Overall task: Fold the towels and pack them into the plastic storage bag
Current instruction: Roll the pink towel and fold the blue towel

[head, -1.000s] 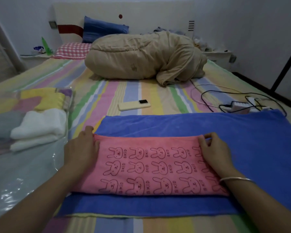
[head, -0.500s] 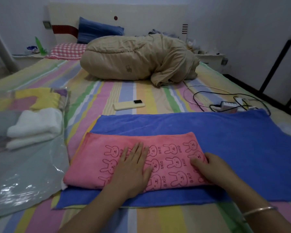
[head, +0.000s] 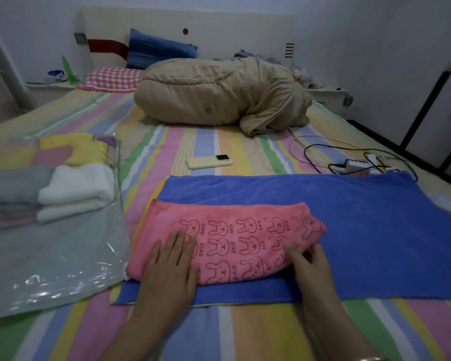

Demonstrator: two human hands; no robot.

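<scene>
A pink towel [head: 235, 238] printed with rabbits lies folded into a long strip on a spread blue towel [head: 362, 230]. My left hand [head: 169, 267] presses flat on the strip's left part, fingers straight. My right hand [head: 310, 264] grips the strip's right end, whose corner is lifted and curling inward. To the left lies the clear plastic storage bag [head: 52, 261]. Inside it are folded towels: a white one [head: 76, 188], a grey one [head: 13, 186] and a yellow patterned one [head: 71, 149].
All of this rests on a striped bed sheet [head: 245, 329]. A cream phone [head: 208, 162] lies just beyond the blue towel. Cables and a power strip [head: 357, 166] sit at the right. A bundled tan quilt [head: 219, 97] and pillows fill the bed's far end.
Both hands left the strip's far corners. My left hand now lies flat on the left part, and my right hand has started lifting the right end inward.
</scene>
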